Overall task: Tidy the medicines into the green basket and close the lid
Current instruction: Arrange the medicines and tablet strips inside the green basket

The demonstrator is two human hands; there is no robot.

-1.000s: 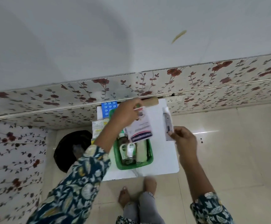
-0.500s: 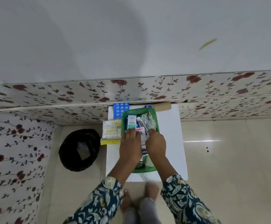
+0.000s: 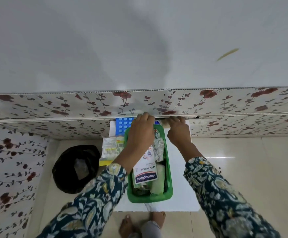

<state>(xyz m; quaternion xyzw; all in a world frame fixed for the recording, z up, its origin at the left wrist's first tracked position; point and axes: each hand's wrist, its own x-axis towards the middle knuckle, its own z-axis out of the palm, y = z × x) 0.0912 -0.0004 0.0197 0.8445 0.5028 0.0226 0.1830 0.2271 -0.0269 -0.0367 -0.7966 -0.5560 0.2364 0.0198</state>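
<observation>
Both hands reach to the tabletop's (image 3: 177,200) far edge: left hand (image 3: 142,133) curled over the green basket's (image 3: 168,170) far end, right hand (image 3: 178,129) on something there; neither grip is clear. Inside, the Hansaplast box (image 3: 145,172) looks light, stiff, best lifted by its edges.

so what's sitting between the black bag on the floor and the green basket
In the head view, a flat pack of medicine strips with a yellow edge lies between the black bag and the green basket, overhanging the white table, partly hidden by the left forearm.
</observation>
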